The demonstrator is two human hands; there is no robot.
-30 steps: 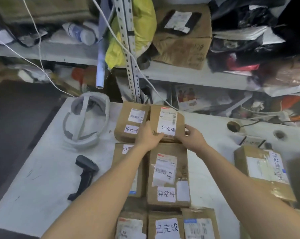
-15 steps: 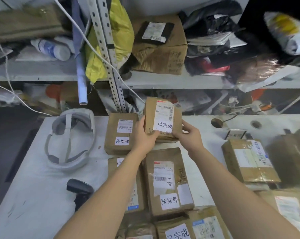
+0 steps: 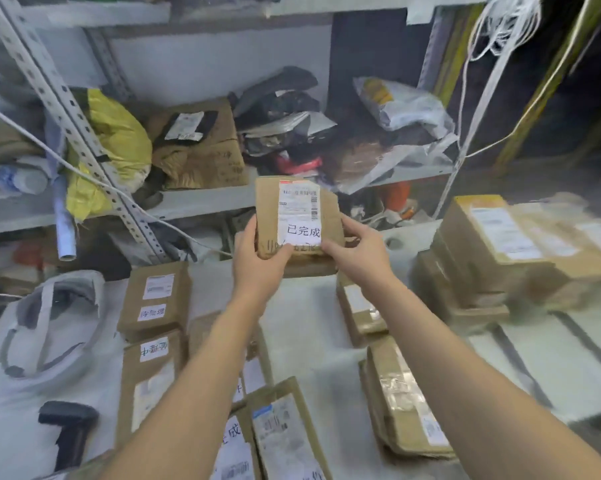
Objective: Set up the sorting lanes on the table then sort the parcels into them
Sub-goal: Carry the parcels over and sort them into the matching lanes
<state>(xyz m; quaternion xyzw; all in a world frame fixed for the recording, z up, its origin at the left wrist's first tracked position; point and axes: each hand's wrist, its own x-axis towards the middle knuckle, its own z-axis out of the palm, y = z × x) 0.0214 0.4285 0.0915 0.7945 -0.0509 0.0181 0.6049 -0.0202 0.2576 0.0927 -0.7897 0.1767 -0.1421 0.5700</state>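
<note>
Flat parcels (image 3: 155, 299): lying on the white tabletop (image 3: 302, 327).
Left hand (image 3: 259, 268): fingers curled round the left edge of the held parcel (image 3: 297, 216).
Held parcel: raised above the tabletop, label facing the camera.
Right hand (image 3: 358, 258): fingers pinching its lower right edge.

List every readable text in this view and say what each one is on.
"已完成": white label on the held parcel, gripped by the left hand and right hand.
"待处理": sticker on the far-left parcel, slightly blurred.
"成": label on the near parcel; the rest is hidden by the left forearm.
Sticker on the second left parcel: too blurred to read.
Barcode labels' print and the writing on the shelf box: unreadable.
</note>
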